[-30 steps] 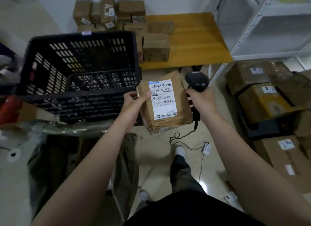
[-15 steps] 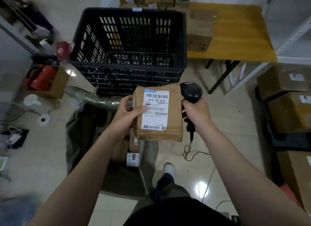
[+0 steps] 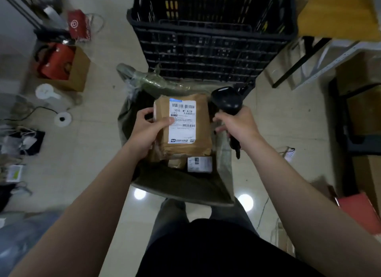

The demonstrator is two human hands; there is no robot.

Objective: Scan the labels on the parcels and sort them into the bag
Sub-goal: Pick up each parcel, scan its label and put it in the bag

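My left hand (image 3: 147, 128) grips a brown paper-wrapped parcel (image 3: 203, 122) by its left edge, thumb on the white barcode label. The parcel hangs over the open mouth of a dark green bag (image 3: 185, 184) on the floor. Inside the bag lie other brown parcels (image 3: 199, 164), one with a white label up. My right hand (image 3: 237, 124) holds a black handheld scanner (image 3: 226, 100) just right of the parcel, its head pointing up and away, its cable trailing down.
A black slatted plastic crate (image 3: 212, 47) stands directly behind the bag. A yellow table (image 3: 334, 12) and a white shelf frame are at upper right. Cardboard boxes (image 3: 365, 116) stack along the right. Red bags in a box (image 3: 59, 64) and clutter lie on the left floor.
The view has tilted down and left from the table toward the bag. Both hands have lowered the parcel and scanner from in front of the crate to above the bag's mouth.
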